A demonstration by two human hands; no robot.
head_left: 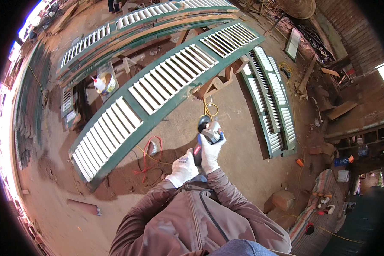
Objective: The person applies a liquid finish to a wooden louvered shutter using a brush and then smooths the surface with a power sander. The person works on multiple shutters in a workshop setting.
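My left hand, in a white glove, is closed round the rear of an angle grinder. Further forward, my gloved right hand grips the tool near its metal head. The grinder's dark round disc faces away from me, over the floor. Beyond it, apart from the tool, a long green louvred shutter with white slats lies across wooden supports. My fingertips are partly hidden by the tool and gloves.
Another louvred shutter lies on stacked timber at the back. More shutters lean low on the right. A white bottle stands in a tub. Red cord and yellow cable trail over the floor. A brown tube lies at left.
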